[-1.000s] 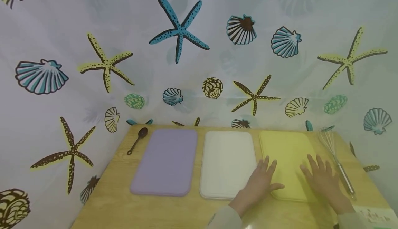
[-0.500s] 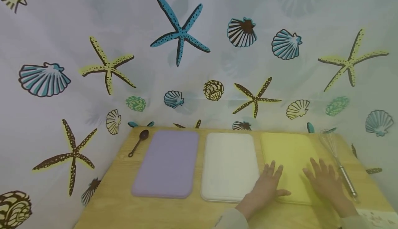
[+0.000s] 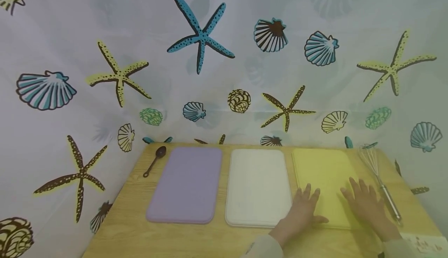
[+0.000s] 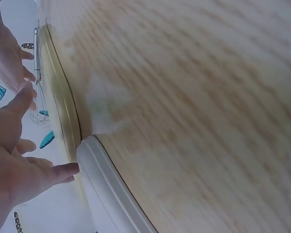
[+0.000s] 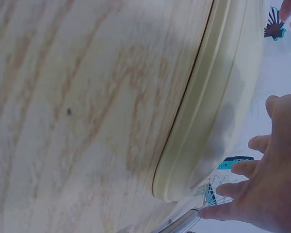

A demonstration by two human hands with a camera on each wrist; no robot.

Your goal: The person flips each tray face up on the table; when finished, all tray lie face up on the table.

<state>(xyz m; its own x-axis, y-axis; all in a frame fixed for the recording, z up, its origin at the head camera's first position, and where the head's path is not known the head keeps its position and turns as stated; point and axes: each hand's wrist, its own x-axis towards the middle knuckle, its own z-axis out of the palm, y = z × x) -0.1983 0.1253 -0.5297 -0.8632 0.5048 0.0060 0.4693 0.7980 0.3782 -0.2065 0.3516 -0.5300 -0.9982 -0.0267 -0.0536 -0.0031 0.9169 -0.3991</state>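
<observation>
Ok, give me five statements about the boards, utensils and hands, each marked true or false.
1. The white board lies between the purple board and the yellow board. True.
2. The spoon is nearer the purple board, the whisk nearer the yellow board. True.
3. The spoon rests on the white board. False: it lies on the table.
4. The left hand and the right hand hold nothing. True.
5. The right hand is nearest the purple board. False: it is nearest the yellow board.

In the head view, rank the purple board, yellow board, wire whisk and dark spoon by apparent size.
1. Purple board and yellow board: look alike, so unranked
2. Wire whisk
3. Dark spoon
</observation>
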